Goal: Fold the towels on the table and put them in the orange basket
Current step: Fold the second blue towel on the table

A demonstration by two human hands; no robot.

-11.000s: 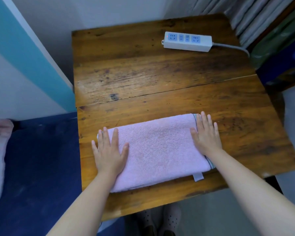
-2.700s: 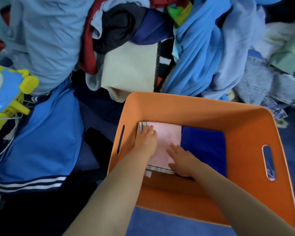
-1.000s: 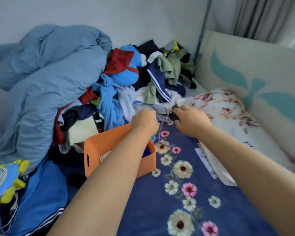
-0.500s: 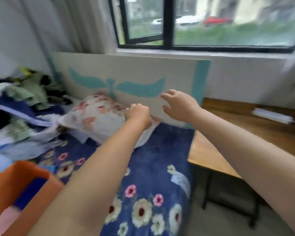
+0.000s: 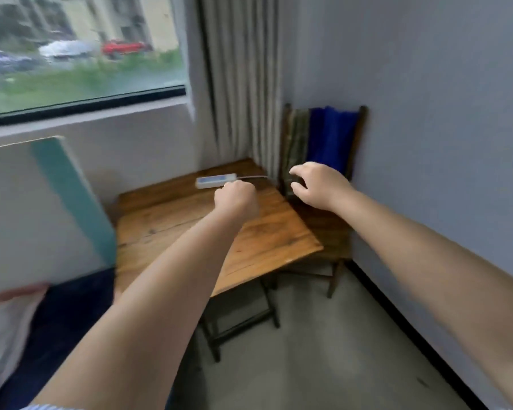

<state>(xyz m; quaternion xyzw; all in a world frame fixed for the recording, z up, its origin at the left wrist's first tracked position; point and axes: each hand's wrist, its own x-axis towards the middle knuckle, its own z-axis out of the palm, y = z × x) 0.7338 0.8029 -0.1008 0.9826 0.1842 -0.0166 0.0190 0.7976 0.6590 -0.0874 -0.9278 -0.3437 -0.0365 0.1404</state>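
The wooden table (image 5: 166, 232) stands by the window wall with no towel lying on it. A blue towel (image 5: 329, 137) and a dark green one (image 5: 298, 134) hang over the back of a wooden chair (image 5: 326, 229) at the table's far right corner. My left hand (image 5: 236, 199) is curled into a fist above the table, holding nothing. My right hand (image 5: 320, 184) hovers with fingers apart in front of the chair back, just below the hanging towels and not touching them. The orange basket is out of view.
A white power strip (image 5: 215, 180) with its cord lies at the table's far edge. Grey curtains (image 5: 243, 84) hang behind the chair. A white and teal board (image 5: 42, 208) leans at the left, above the bed with a pillow (image 5: 3, 329). Bare floor lies under the table.
The view has swung right from the bed and basket to the table and chair. Both hands left the basket empty, and the right hand now reaches toward the chair back.
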